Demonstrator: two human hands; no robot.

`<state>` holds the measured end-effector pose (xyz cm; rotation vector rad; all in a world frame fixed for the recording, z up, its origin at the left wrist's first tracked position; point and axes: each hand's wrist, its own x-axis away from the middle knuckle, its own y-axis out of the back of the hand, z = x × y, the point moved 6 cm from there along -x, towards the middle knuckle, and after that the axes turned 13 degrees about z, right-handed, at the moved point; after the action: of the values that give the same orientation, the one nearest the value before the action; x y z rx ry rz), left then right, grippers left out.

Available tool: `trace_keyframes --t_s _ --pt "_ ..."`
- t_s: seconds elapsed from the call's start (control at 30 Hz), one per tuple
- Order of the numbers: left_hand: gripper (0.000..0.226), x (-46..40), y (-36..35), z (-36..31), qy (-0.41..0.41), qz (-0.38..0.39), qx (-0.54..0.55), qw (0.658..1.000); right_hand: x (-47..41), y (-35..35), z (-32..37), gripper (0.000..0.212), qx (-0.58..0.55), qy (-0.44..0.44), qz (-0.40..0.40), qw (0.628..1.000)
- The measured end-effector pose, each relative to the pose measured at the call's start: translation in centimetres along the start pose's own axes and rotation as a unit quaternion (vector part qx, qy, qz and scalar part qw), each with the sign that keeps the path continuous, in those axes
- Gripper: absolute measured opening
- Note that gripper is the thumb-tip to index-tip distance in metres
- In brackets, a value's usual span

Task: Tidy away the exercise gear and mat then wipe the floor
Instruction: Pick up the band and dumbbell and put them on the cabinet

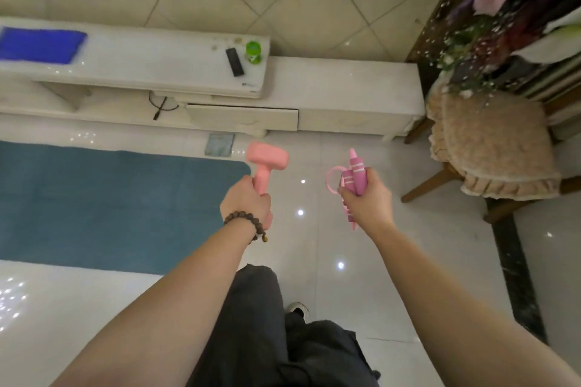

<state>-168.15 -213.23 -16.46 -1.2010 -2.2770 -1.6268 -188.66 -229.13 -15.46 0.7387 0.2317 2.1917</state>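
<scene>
My left hand point(246, 203) grips a pink dumbbell point(266, 160) by its handle, the far head pointing away from me. My right hand point(366, 199) holds a pink jump rope point(354, 174), both handles bunched in the fist with a loop of cord sticking out to the left. A blue exercise mat point(110, 204) lies flat on the glossy white floor at the left, just beside my left hand. A folded grey cloth point(220, 144) lies on the floor near the mat's far corner.
A white TV cabinet point(345, 94) runs along the wall ahead, its drawer point(242, 118) slightly open. On top sit a black remote point(235, 62) and a green jar point(253, 52). A cushioned wooden chair point(490, 148) stands at the right under hanging clothes.
</scene>
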Motion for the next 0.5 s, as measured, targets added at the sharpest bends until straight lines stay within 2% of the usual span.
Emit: trace_keyframes --t_s 0.3,0.5 --pt "0.007 -5.4 2.2 -4.9 -0.004 -0.018 0.010 1.000 -5.3 5.6 2.6 0.020 -0.021 0.014 -0.018 1.000" --pt "0.010 -13.5 2.4 -8.6 0.013 -0.010 0.037 0.999 -13.7 6.9 4.1 0.018 -0.026 -0.001 -0.012 1.000"
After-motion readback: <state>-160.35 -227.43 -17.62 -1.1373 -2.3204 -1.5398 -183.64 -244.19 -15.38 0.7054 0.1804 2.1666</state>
